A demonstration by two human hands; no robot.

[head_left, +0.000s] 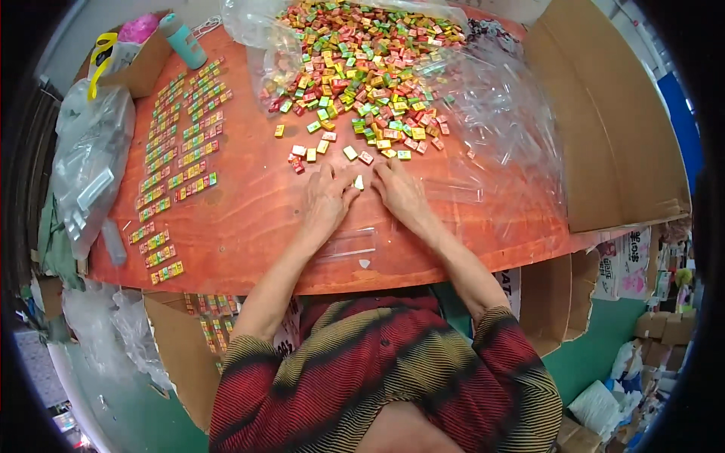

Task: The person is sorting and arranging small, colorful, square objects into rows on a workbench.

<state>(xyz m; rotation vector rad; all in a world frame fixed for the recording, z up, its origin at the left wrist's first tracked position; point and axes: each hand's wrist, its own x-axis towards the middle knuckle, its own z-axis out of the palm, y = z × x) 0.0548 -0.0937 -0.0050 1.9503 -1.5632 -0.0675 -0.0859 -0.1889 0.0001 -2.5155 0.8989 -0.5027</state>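
Note:
Both of my hands are over the middle of the red-orange table (257,219), at the near end of a big heap of small colourful boxes (370,68). Between the thumb and fingers of my left hand (326,200) is a small box (359,183), its pale side showing. My right hand (402,195) has its fingers stretched forward and thumb apart, fingertips beside a yellow box (404,155) and a red box (365,157); I see nothing held in it. A clear plastic sleeve (353,243) lies nearer the table's front edge.
Rows of packed boxes (195,185) line the table's left. Crumpled clear film (506,113) and a tall cardboard box (604,113) stand right. A teal bottle (183,41) is far left, near a plastic bag (91,158). Below the front edge is an open carton (181,332).

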